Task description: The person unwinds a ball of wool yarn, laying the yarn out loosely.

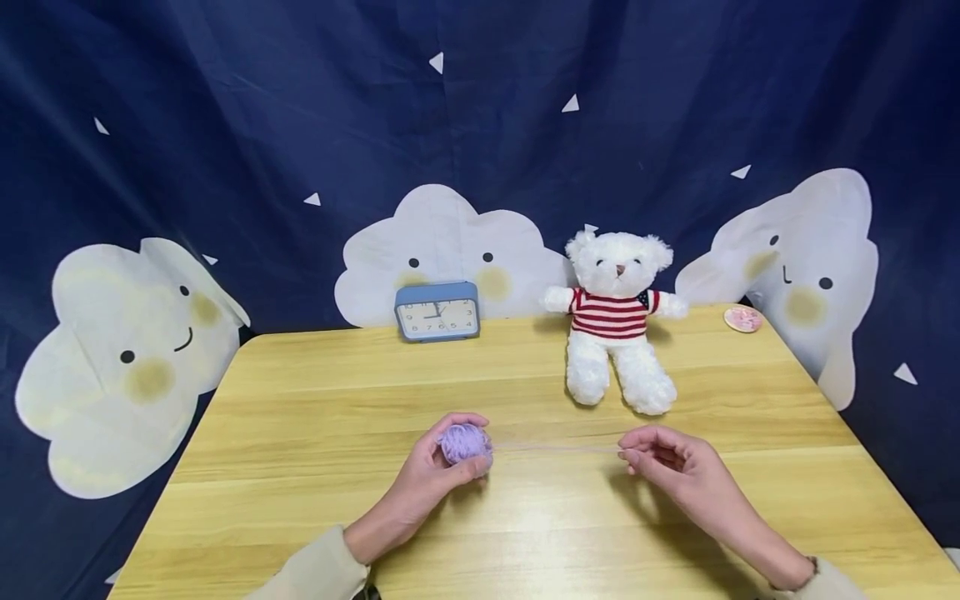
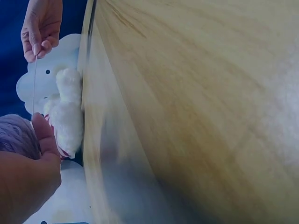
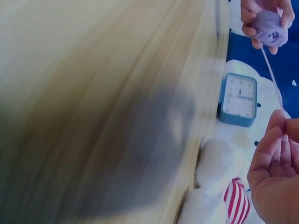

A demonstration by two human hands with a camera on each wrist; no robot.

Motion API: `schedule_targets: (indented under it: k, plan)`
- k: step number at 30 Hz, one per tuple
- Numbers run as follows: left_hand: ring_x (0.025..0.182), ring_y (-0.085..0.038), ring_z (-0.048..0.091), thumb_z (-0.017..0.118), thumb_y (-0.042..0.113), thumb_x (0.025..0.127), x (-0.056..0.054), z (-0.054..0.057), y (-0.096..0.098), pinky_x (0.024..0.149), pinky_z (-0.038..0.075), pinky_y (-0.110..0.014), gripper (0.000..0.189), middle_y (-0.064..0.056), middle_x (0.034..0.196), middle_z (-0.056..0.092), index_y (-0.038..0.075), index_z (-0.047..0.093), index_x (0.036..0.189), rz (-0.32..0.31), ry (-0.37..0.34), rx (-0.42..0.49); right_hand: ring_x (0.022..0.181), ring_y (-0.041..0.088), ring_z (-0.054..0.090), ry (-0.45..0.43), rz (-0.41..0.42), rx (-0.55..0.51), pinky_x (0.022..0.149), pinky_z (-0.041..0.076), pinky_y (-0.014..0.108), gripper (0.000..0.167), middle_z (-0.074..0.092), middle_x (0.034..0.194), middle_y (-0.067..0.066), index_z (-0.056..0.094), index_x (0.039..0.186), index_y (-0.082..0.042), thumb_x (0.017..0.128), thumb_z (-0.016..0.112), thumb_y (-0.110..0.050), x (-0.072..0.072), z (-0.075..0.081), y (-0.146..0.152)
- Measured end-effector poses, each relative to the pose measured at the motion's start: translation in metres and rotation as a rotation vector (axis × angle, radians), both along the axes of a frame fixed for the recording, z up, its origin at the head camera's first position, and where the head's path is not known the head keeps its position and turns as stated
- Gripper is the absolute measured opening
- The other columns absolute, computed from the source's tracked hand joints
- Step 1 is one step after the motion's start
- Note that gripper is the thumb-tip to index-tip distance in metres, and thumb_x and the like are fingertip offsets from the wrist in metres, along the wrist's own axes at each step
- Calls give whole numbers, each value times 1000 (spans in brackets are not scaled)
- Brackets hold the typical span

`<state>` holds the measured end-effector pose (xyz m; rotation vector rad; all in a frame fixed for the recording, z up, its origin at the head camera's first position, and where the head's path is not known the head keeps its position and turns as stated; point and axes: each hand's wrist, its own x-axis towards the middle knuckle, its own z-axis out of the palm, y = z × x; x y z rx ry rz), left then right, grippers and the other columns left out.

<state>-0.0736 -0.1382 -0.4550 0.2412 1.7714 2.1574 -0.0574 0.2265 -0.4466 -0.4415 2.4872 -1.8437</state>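
A small purple ball of yarn [image 1: 465, 443] is gripped between the thumb and fingers of my left hand [image 1: 429, 479], above the front middle of the table. From it a thin strand of yarn [image 1: 558, 448] runs nearly straight across to my right hand [image 1: 686, 471], which pinches it between thumb and fingertips. In the right wrist view the strand [image 3: 271, 70] leaves the ball [image 3: 270, 29] and reaches the pinching fingertips. The left wrist view shows only part of the ball [image 2: 18, 135] beside the left thumb.
At the back of the table [image 1: 300, 417] stands a blue alarm clock [image 1: 437, 312]. A white teddy bear [image 1: 617, 317] in a red-striped shirt sits behind the strand, nearer the right hand. A round pink item [image 1: 743, 319] lies at the back right corner. A dark blue curtain [image 1: 480, 125] hangs behind.
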Motion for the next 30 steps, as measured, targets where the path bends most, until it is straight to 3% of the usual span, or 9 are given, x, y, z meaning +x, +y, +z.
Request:
schedule_targets:
  k: [11,22,30]
  plan:
    - [113,-28,68,79,2,98,0,0,-7,93,65,-39,61,-19,134,63,-1,52,153,17,-41,7,86,16,76,62,-95,90,76,62,22,17,80,106,11,76,118,4,101,74,4,3,-6,22]
    - [104,-22,68,77,-3,96,-3,-1,-17,89,64,-33,64,-17,127,64,-4,49,153,67,-1,34,90,4,73,191,-171,273,78,58,13,21,81,106,6,81,115,-5,97,78,6,-2,-11,41]
    - [124,-27,62,79,-4,94,-5,2,-19,105,58,-33,64,-28,143,53,-4,51,152,101,-24,-16,89,0,71,207,-216,359,76,56,10,18,81,102,1,81,109,-10,98,79,3,-3,-13,58]
